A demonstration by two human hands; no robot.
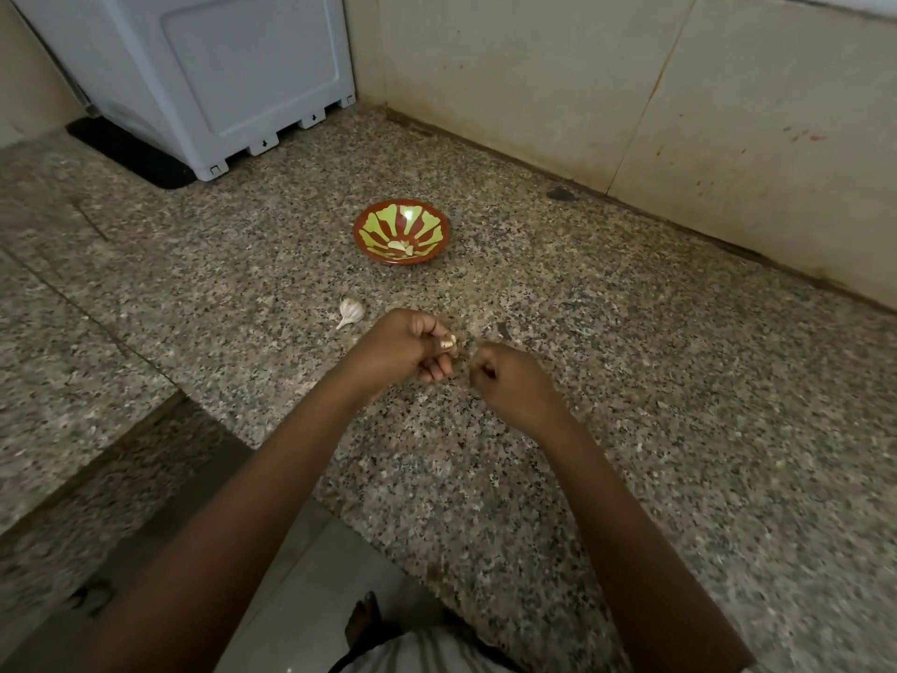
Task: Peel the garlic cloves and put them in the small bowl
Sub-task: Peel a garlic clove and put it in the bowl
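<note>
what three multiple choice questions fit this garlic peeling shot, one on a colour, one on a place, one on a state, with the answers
1. What colours is the small bowl?
A. blue and white
B. plain black
C. red-brown with yellow-green patches

2. Where does the garlic bulb lie?
A. inside the bowl
B. on the granite counter, nearer than the bowl and beside the left hand
C. on a cutting board

3. What is the left hand doing?
A. pinching a garlic clove
B. lying flat on the counter
C. lifting the bowl

Answers:
1. C, its inside shows yellow-green shapes on red-brown.
2. B, the bulb rests on bare granite, apart from the bowl.
3. A, a pale clove shows at its curled fingertips.
</note>
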